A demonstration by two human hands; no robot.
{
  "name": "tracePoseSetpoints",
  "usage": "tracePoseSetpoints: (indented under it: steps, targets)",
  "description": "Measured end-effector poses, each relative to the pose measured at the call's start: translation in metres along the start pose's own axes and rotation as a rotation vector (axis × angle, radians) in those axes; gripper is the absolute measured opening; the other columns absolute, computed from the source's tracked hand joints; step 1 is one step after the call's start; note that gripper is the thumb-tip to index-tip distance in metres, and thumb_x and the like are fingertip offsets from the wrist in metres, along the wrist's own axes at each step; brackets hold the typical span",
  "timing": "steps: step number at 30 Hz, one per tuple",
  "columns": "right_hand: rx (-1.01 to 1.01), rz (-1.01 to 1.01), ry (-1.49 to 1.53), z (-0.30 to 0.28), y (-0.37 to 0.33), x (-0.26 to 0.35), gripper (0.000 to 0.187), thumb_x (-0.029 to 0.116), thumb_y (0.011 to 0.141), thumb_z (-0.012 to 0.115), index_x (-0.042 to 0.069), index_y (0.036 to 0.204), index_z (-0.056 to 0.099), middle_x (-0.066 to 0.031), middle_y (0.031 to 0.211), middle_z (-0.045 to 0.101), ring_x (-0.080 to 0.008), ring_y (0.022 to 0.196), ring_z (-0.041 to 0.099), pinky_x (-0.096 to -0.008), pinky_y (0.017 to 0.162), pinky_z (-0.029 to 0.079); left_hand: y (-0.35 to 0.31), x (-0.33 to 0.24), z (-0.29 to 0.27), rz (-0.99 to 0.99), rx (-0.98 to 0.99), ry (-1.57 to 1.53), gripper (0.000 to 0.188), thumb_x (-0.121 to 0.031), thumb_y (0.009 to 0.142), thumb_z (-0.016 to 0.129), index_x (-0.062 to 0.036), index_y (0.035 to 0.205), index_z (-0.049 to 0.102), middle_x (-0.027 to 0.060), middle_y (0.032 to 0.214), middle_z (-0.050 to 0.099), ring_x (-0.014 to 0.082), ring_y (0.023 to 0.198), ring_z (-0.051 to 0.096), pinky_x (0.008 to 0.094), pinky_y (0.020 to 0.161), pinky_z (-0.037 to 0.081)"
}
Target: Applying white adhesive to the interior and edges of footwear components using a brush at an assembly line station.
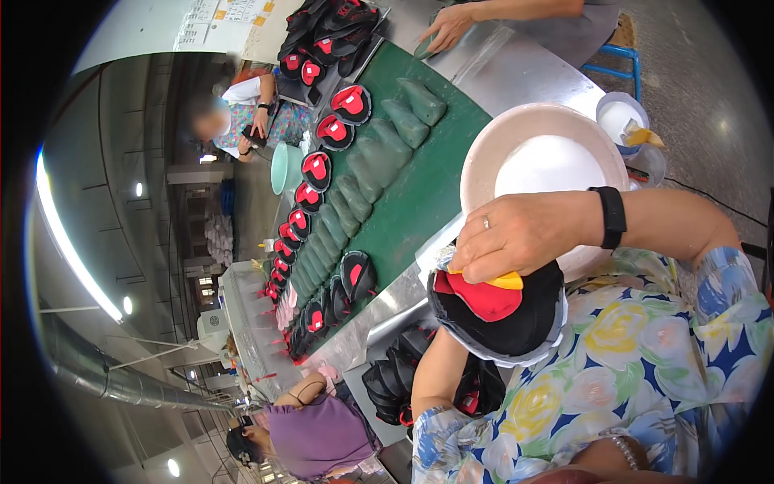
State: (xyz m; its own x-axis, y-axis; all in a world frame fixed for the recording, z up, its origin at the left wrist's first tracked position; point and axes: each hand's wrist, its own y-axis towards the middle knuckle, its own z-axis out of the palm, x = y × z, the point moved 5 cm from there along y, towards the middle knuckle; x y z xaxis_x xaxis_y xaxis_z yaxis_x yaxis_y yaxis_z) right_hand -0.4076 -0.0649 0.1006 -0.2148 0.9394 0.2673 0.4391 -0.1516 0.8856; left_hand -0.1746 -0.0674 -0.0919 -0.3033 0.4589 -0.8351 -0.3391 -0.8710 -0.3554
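Note:
A black shoe upper (pixel 532 310) with a red inner lining (pixel 484 297) and a pale gathered edge is held up in front of me. My left forearm passes beneath it, and my left hand, hidden behind, supports it. Over its top edge is my right hand (pixel 508 234), wearing a ring and a dark wristband. Its fingers are pinched on what looks like a yellow-handled brush (pixel 506 281); the working end is mostly covered. Just beyond my right hand stands a large pale basin (pixel 477 157) of white liquid (pixel 548 171).
A green conveyor belt (pixel 419 173) carries rows of grey-green shoe lasts (pixel 403 121) and red-lined shoe uppers (pixel 332 131). A small tub (pixel 617 117) stands right of the basin. More black uppers (pixel 395 375) lie at lower left. A co-worker's hand (pixel 448 31) reaches in across the belt; others work leftward.

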Motion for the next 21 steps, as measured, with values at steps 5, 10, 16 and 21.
tracePoseSetpoints:
  steps: [5,10,16,21]
  targets:
    - [0.048,0.120,-0.080,-0.005,-0.011,-0.023,0.017,0.011,0.079,0.068,0.006,0.092,0.059,-0.0089,0.088,0.064,-0.0291,0.086,0.066,-0.0387,0.077,0.054,-0.009,-0.003,0.000,0.017,-0.064,0.014,0.044,-0.030,0.104,0.049,-0.0015,0.138,0.047,0.0169,0.134,0.058,0.0271,0.116,0.061,0.0386,0.098,0.053]
    - [0.073,0.471,-0.051,-0.010,-0.024,-0.043,0.019,0.013,0.084,0.070,0.003,0.088,0.054,-0.0132,0.080,0.061,-0.0347,0.078,0.064,-0.0420,0.072,0.051,-0.008,-0.010,0.003,0.030,-0.120,0.032,0.045,-0.031,0.104,0.049,-0.0019,0.138,0.046,0.0162,0.134,0.058,0.0264,0.116,0.061,0.0385,0.098,0.053]
    - [0.120,0.814,0.066,-0.022,-0.037,-0.062,0.020,0.014,0.081,0.071,0.000,0.086,0.057,-0.0184,0.073,0.064,-0.0345,0.069,0.066,-0.0407,0.064,0.050,-0.005,-0.030,0.004,0.041,-0.183,0.047,0.046,-0.032,0.104,0.049,-0.0023,0.139,0.046,0.0153,0.134,0.058,0.0255,0.116,0.061,0.0385,0.098,0.052]
    - [0.306,0.918,0.010,-0.033,-0.037,-0.054,0.019,0.017,0.083,0.071,0.000,0.090,0.064,-0.0167,0.076,0.067,-0.0332,0.076,0.067,-0.0399,0.071,0.050,-0.008,-0.041,0.003,0.066,-0.259,0.053,0.046,-0.032,0.104,0.049,-0.0026,0.140,0.045,0.0146,0.133,0.058,0.0248,0.117,0.061,0.0385,0.099,0.052]
